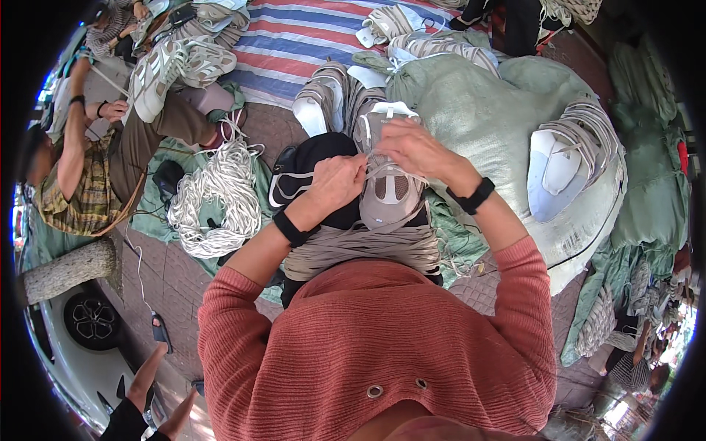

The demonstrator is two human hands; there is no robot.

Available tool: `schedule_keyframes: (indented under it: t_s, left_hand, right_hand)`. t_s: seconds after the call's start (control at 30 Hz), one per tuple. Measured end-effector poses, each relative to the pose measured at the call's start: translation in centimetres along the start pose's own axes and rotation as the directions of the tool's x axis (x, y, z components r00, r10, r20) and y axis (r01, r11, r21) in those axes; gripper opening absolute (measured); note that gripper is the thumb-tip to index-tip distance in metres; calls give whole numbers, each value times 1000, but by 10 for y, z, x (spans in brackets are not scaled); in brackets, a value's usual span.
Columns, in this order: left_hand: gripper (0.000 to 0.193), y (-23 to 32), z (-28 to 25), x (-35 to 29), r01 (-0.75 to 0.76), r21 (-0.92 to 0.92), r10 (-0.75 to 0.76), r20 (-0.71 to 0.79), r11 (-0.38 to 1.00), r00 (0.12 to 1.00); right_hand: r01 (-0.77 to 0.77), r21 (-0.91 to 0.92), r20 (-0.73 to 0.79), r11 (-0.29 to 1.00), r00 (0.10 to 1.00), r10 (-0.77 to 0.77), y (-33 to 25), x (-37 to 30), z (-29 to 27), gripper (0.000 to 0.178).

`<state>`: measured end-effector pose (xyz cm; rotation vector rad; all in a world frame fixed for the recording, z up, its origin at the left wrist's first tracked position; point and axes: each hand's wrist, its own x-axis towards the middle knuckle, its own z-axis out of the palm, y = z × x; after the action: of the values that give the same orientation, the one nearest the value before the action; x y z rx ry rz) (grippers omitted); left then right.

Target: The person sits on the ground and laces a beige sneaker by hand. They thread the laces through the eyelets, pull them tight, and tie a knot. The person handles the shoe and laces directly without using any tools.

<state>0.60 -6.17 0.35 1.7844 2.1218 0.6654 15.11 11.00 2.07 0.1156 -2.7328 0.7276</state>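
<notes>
A grey-beige shoe upper [391, 200] with a mesh patch lies across my lap over black cloth. My left hand [340, 182] is closed beside its left edge, pinching a pale shoelace at the fingertips. Over the lacing part my right hand [413, 151] bends its fingers together on the same thin lace. The lace [393, 175] crosses the upper between and below my hands. A thick bundle of grey laces [360, 252] lies across my lap against my body.
White laces [215, 198] lie heaped on green sheeting at left. Big pale green sacks [471, 110] bulge at right, with stacked uppers [577, 151] on one. More uppers [321, 95] stand ahead, near a striped tarp [287, 44]. Another person [81, 169] sits at left, holding similar work.
</notes>
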Motion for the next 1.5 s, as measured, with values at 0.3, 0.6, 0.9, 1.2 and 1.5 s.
schedule_keyframes:
  t_s: [0.3,0.6,0.9,1.2,1.5]
  left_hand:
    - [14,-19,13,16,618,-672,-360,504,408,785]
    - [16,-14,7,12,462,-571,-273,388,678,880]
    - [25,8,-15,-1,-280,42,275,91,959,957]
    - [8,-7,-12,14,-140,-402,170,39,905,985]
    - [29,-7,-57,41,362,-863,-94,352,353,931]
  right_hand:
    - [-294,331,152,897,954,257,2,2,25,15]
    - [-294,141,196,945,944,264,3,8,29,11]
    - [-336,580,216,742,942,257,22,4,22,11]
    - [-205,976,92,73,695,713,45,-35,-55,14]
    - [355,776,-589,521,111,801,101,-124,-263,19]
